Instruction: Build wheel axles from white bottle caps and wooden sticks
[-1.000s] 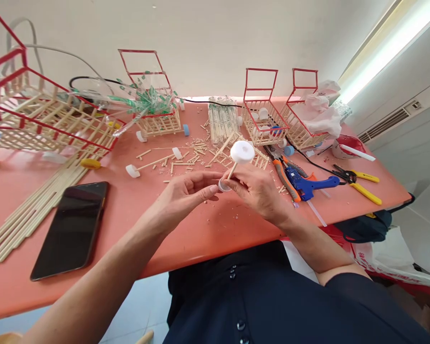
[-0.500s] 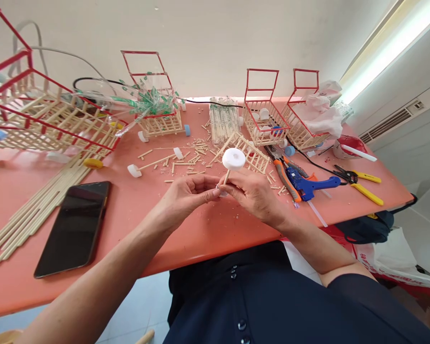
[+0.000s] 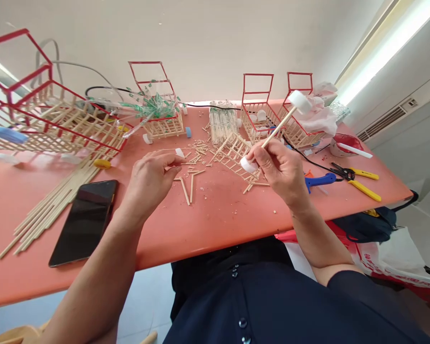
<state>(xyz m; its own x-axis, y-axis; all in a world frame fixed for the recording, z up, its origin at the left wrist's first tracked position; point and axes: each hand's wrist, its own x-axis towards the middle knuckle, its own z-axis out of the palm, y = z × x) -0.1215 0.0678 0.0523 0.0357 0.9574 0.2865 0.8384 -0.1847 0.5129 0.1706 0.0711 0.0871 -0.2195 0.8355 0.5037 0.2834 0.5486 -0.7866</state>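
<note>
My right hand [image 3: 277, 165] is raised over the table. Its fingers pinch a wooden axle [image 3: 281, 125] with a white bottle cap [image 3: 300, 102] on its upper end and another [image 3: 249, 165] low beside my fingertips. My left hand [image 3: 152, 179] reaches low over the left middle of the table, palm down, thumb and forefinger apart. A second axle lies there, mostly hidden by that hand; its white cap [image 3: 179, 152] shows past the fingers. Angled wooden sticks [image 3: 187, 191] lie to the right of my left thumb.
Stick baskets with red handles stand along the back, a large one [image 3: 57, 119] at left. An unfinished stick frame [image 3: 232, 153] lies mid-table. A phone [image 3: 84, 222] and long sticks [image 3: 50, 210] are at left; a blue glue gun [image 3: 320, 180] and yellow-handled pliers [image 3: 365, 190] at right.
My hands have parted. The right one has lifted the two-capped axle up and to the right; the left has let go and moved left, over the other axle.
</note>
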